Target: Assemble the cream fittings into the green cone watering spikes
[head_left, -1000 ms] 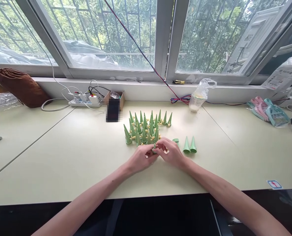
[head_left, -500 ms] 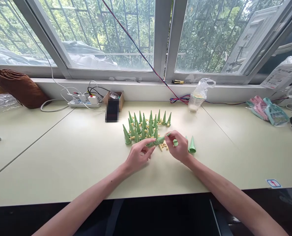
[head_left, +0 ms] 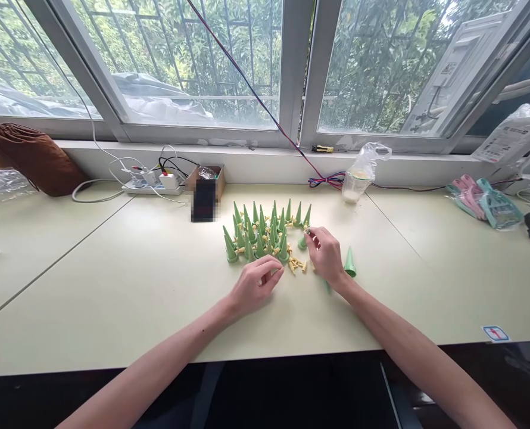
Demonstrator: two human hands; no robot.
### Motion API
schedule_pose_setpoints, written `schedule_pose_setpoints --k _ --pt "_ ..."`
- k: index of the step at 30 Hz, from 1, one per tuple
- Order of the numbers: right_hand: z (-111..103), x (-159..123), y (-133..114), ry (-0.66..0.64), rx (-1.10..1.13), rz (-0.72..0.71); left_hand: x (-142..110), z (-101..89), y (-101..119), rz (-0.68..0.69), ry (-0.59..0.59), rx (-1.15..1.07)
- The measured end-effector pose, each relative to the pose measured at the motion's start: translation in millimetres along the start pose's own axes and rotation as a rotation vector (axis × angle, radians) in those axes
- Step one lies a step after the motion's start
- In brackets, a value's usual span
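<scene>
A cluster of green cones (head_left: 265,233) stands upright on the pale table (head_left: 113,286), with small yellow pieces between them. My right hand (head_left: 325,256) pinches one green cone (head_left: 302,242) by its tip at the cluster's right edge. My left hand (head_left: 256,283) rests on the table just in front of the cluster, fingers curled inward; whether anything is in them is hidden. Loose yellow pieces (head_left: 296,264) lie between the two hands. A single green cone (head_left: 349,263) stands to the right of my right hand.
A blurred dark object (head_left: 205,201) and a small cardboard box (head_left: 212,174) stand behind the cluster. A power strip (head_left: 151,183) with cables lies at the back left, a brown bag (head_left: 35,158) farther left. A bagged cup (head_left: 357,179) and pink and teal packets (head_left: 486,199) sit to the right.
My right hand has carried a green cone from in front of me up to the cluster's right edge. My left hand let go of it and settled on the table.
</scene>
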State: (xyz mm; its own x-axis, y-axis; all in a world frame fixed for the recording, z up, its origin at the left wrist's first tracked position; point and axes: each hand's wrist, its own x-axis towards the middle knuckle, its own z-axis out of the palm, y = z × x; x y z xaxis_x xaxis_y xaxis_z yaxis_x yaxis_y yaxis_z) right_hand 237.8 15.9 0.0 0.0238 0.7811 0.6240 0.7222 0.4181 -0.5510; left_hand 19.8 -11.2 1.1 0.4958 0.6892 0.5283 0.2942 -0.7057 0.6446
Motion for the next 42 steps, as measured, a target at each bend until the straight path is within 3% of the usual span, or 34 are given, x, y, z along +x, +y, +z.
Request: schedule_pose_setpoints --k 11,17,21,27,29,36,42 --pt "1 0 -1 -0.015 0.06 0.111 0 0.2 -1 -0.008 -0.042 0.029" --pt "0 -2 -6 0.114 0.101 0.114 0 -0.3 -3 -0.005 -0.035 0.029" --pt "-14 6 -7 0.164 0.062 0.09 -1 0.4 -4 0.003 -0.025 0.023" --pt "-54 28 1 -0.351 -0.323 0.211 -1 1.1 -4 0.005 -0.031 0.028" --pt "-66 31 4 -0.465 -0.466 0.265 -1 1.4 -4 0.006 -0.028 0.04" --pt "-89 24 19 -0.647 -0.772 0.393 -5 5.3 -6 -0.021 -0.002 0.061" --pt "-88 7 31 -0.679 -0.724 0.458 -5 4.6 -7 0.006 -0.004 0.043"
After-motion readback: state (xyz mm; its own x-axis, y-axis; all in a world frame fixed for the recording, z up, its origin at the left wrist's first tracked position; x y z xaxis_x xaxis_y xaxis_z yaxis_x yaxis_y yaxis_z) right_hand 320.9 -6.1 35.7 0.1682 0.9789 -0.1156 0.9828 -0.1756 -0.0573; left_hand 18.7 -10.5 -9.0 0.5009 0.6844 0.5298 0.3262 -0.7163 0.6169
